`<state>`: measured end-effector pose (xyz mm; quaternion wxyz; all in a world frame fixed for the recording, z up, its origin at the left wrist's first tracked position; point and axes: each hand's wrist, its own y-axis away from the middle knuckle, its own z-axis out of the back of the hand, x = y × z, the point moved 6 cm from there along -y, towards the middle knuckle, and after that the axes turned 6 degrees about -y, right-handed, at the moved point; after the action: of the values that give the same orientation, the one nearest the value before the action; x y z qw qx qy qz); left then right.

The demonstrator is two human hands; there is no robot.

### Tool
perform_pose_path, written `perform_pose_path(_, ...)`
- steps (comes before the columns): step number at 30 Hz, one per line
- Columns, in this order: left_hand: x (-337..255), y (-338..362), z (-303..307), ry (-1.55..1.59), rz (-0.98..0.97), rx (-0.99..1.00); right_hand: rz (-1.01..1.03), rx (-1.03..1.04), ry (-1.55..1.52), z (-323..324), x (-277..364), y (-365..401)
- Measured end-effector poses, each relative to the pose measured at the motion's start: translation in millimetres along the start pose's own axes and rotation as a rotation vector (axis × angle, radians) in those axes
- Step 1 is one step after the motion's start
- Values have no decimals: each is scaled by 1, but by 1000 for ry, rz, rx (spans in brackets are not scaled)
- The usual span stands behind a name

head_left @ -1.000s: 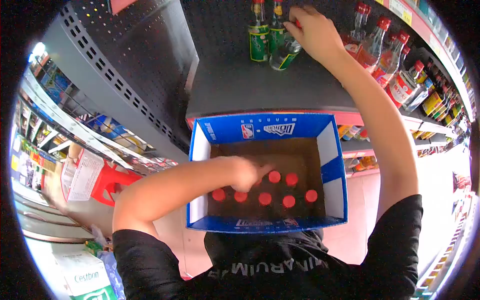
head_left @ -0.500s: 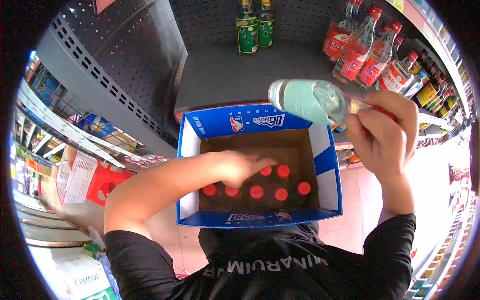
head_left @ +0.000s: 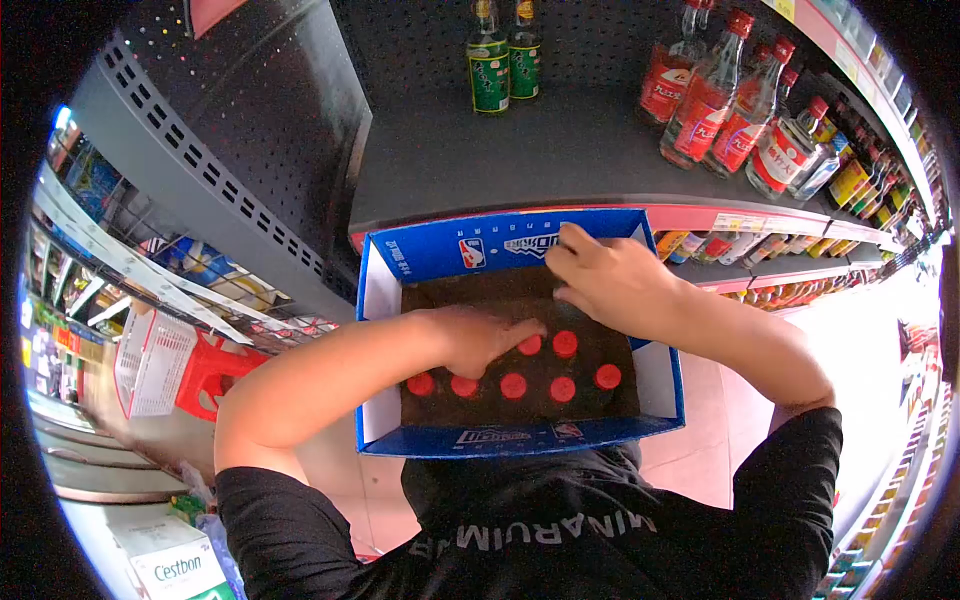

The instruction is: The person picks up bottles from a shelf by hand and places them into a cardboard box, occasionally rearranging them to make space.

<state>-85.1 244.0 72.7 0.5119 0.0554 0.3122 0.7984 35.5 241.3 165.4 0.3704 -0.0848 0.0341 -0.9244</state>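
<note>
An open blue box [head_left: 372, 400] with white inner sides holds several bottles with red caps [head_left: 565, 344]. Inside it, my left hand [head_left: 475, 338] reaches over from the left, fingers apart and partly hidden, one finger stretched against a red cap. My right hand [head_left: 610, 283] is over the back right of the box with its fingers curled together. What it holds is hidden beneath it and too dark to make out.
Behind the box is a dark shelf [head_left: 430, 170] with two green-labelled bottles [head_left: 489, 72] and, at the right, clear bottles with red labels [head_left: 700, 108]. A grey perforated shelf side [head_left: 190, 150] rises at the left. A red and white basket [head_left: 160, 365] is at the left.
My right hand has moved left and down from beside the shelf to over the box. The clear bottle with the pale label that it held is now out of sight. My left hand has barely moved.
</note>
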Motion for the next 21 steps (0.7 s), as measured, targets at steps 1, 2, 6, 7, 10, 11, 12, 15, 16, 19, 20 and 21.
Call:
perform_pose_path(1,-1,1,2,-25,-21,-25,-15,92,14,-14,-6,-2)
perform_pose_path(2,-2,1,2,-17,-7,30,-31,183,26,-32,-13,-4)
perform_pose_path(6,-2,-1,1,-32,-13,84,-74,595,4,-73,-21,1)
perform_pose_path(7,-1,-2,-1,-46,-30,56,-68,696,8,-81,-19,4)
perform_pose_path(10,0,-2,0,-2,19,118,-76,715,-31,-81,-14,3)
perform_pose_path(11,0,-3,-1,0,10,104,-62,712,-38,-78,-12,2)
perform_pose_path(12,1,-4,-2,0,0,90,-57,711,-50,-75,-10,2)
perform_pose_path(15,1,-4,-3,-1,4,75,-43,689,-70,-71,-9,1)
perform_pose_path(16,1,-4,-3,0,11,75,-38,673,-66,-73,-10,1)
perform_pose_path(19,-2,0,1,-17,-15,53,-33,643,-57,-78,-15,1)
perform_pose_path(20,-2,1,1,-17,-12,48,-34,635,-54,-79,-15,1)
perform_pose_path(21,-2,1,1,-17,-11,43,-34,630,-55,-78,-14,1)
